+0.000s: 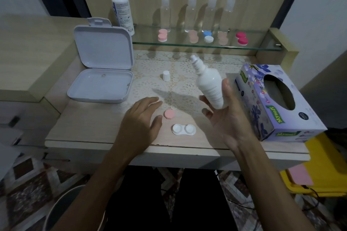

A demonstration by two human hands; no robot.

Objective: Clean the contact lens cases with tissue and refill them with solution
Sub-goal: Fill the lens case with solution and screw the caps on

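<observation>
A white contact lens case lies uncapped near the table's front edge, both wells showing. One pink cap lies just behind it. My right hand holds a white solution bottle between thumb and fingers, tilted with its uncapped nozzle pointing up and left. The bottle's white cap stands on the lace mat. My left hand hovers palm down with fingers spread, left of the pink cap, holding nothing. A purple tissue box sits at the right.
An open white plastic box sits at the left. A taller solution bottle stands behind it. The glass shelf carries several clear bottles and several coloured lens cases. A yellow bin stands below at the right.
</observation>
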